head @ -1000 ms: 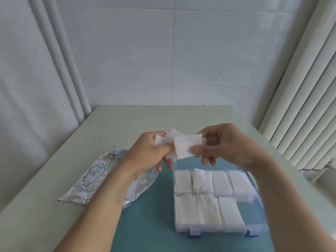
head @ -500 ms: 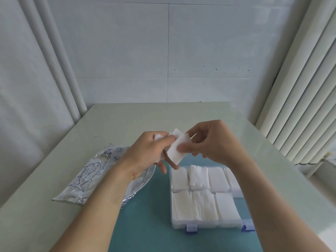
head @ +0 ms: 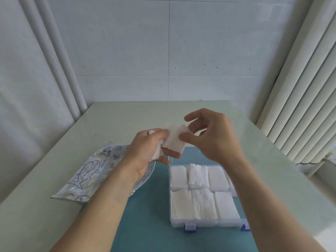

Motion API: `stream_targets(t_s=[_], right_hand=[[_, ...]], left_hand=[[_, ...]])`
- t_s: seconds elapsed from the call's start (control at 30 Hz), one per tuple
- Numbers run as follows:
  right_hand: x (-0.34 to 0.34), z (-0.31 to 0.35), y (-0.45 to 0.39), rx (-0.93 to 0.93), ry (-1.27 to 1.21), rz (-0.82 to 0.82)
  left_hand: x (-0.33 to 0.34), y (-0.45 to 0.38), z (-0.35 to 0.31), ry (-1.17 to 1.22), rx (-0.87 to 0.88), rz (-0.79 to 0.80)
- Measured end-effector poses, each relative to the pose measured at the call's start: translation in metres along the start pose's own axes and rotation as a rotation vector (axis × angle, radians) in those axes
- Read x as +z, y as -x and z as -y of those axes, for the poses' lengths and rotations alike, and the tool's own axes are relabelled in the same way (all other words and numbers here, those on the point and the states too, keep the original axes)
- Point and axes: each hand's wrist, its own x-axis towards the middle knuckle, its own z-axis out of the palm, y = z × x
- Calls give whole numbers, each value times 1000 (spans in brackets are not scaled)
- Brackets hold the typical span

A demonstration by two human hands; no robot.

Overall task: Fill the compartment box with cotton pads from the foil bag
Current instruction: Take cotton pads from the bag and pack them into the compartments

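Head view: compartment box (head: 205,223) at 5 o'clock looks nearly full, left hand (head: 145,150) gripping spare cotton pads (head: 175,140), right hand (head: 211,135) pinching one.

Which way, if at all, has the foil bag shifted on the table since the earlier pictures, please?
No. The foil bag still lies with its right end over the left edge of the teal mat, left of the compartment box.
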Motion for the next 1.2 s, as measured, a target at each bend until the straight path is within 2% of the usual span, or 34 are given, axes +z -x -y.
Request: stream_targets(t_s=[0.13, 0.2, 0.3, 0.4, 0.53, 0.7, 0.8, 0.9, 1.07, 1.2], right_hand=[[-41, -3, -5, 66, -72, 157], [-58, -3, -4, 66, 3, 320], [-60, 0, 1, 71, 66, 552], [-43, 1, 1, 49, 141, 658], [-22, 0, 2, -3, 233, 666], [-18, -9, 0, -18, 172, 648], [-24, -14, -3, -3, 106, 564], [-39, -16, -6, 49, 21, 520], [-55, -12, -4, 93, -108, 662], [-31, -5, 0, 70, 53, 674]], left_hand=[[-13, -1, 2, -319, 65, 3], [-19, 2, 1, -498, 51, 117], [-20, 7, 1, -617, -22, 314], [-16, 10, 2, -704, -75, 452], [-13, 13, 0, -662, -81, 552], [-18, 12, -3, -509, -16, 550], [-21, 14, -7, -454, 22, 560], [-22, 12, -6, -441, 28, 497], [-18, 8, 2, -487, -34, 436], [-11, 9, 2, -457, -91, 477]])
